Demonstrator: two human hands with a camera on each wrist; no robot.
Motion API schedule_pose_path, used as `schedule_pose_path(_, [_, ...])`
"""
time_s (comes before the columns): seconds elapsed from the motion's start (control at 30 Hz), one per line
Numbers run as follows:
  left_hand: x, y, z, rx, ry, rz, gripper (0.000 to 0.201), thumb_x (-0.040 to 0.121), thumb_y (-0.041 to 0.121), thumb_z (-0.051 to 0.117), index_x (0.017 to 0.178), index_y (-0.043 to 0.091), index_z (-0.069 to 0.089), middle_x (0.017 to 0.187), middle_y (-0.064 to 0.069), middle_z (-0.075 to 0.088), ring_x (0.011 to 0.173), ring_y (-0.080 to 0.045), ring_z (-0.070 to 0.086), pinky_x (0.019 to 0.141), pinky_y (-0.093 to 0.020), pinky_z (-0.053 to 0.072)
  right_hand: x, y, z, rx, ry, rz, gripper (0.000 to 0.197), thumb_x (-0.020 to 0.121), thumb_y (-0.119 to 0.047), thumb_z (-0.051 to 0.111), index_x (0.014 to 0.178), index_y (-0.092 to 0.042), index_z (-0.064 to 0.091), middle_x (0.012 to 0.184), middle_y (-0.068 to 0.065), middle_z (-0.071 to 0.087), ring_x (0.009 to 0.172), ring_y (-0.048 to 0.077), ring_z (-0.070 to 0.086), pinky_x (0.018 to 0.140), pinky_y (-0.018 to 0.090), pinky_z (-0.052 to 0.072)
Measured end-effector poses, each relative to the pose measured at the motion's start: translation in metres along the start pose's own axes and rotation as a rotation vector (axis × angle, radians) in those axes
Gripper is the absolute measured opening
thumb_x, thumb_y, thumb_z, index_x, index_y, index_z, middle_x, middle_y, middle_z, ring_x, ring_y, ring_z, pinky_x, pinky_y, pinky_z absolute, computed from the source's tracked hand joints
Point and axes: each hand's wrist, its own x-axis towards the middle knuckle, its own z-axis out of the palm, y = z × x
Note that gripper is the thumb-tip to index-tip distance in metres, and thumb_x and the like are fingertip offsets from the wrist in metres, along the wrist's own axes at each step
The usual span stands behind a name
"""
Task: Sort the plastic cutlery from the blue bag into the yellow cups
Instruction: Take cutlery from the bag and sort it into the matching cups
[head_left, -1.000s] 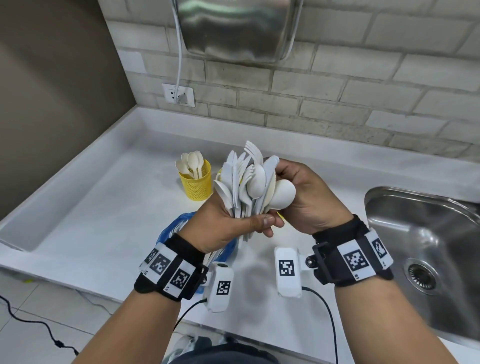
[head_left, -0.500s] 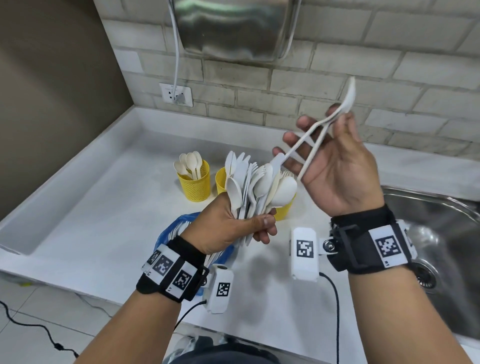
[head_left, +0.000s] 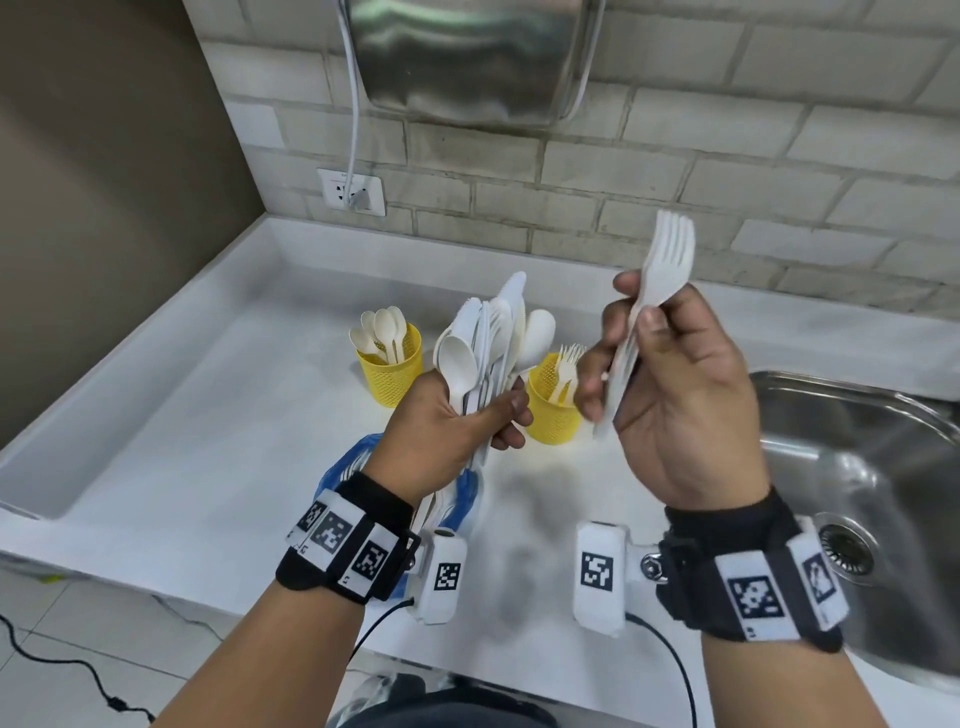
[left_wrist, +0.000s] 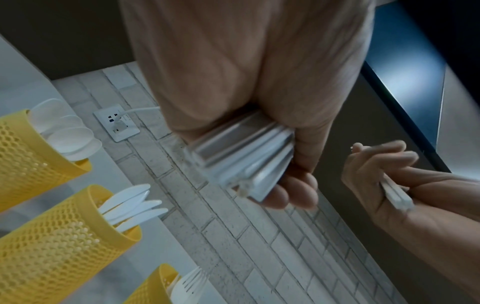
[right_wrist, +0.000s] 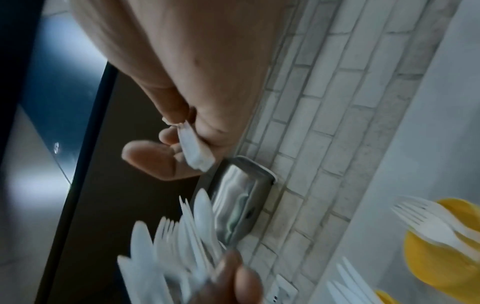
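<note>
Fork (head_left: 657, 291) handle pinched between thumb and fingers of the right hand (head_left: 670, 395), raised above the counter (head_left: 208, 441); its long axis runs steeply upright, tines pointing up toward the back wall. A second handle seems to lie against it in the left wrist view, though blur leaves that unsure. The left hand (head_left: 447, 436) clamps a bundle of cutlery (head_left: 493, 353) upright, heads up, handles hidden in the fist. Behind it stand the spoon cup (head_left: 389, 369) and fork cup (head_left: 553, 405); the knife cup (left_wrist: 64, 232) is hidden from the head camera. Most of the blue bag (head_left: 348, 462), near the front edge, is covered by the left wrist.
</note>
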Motion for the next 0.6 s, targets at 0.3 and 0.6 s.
schedule_pose_path(0.3, [-0.001,0.003,-0.01,0.057,0.022,0.052,0.009,0.099,0.006,0.064,0.103,0.003,0.071,0.078,-0.012,0.073,0.061,-0.02,0.067,0.063,-0.036,0.056,-0.014,0.032,0.038,-0.594,0.031,-0.015,0.013,0.093,-0.01,0.067,0.096,-0.022,0.066,0.062,-0.002,0.06,0.054,0.018,0.06,0.057,0.034,0.057])
schedule_pose_path(0.6, [-0.004,0.003,-0.037,0.123,0.009,0.059,0.013,0.094,-0.005,0.059,0.096,0.003,0.07,0.083,-0.028,0.07,0.067,-0.028,0.067,0.065,-0.04,0.058,-0.001,0.06,0.059,-0.931,0.056,-0.103,0.018,0.088,-0.015,0.067,0.073,-0.021,0.06,0.047,-0.007,0.038,0.045,0.023,0.046,0.051,0.047,0.054])
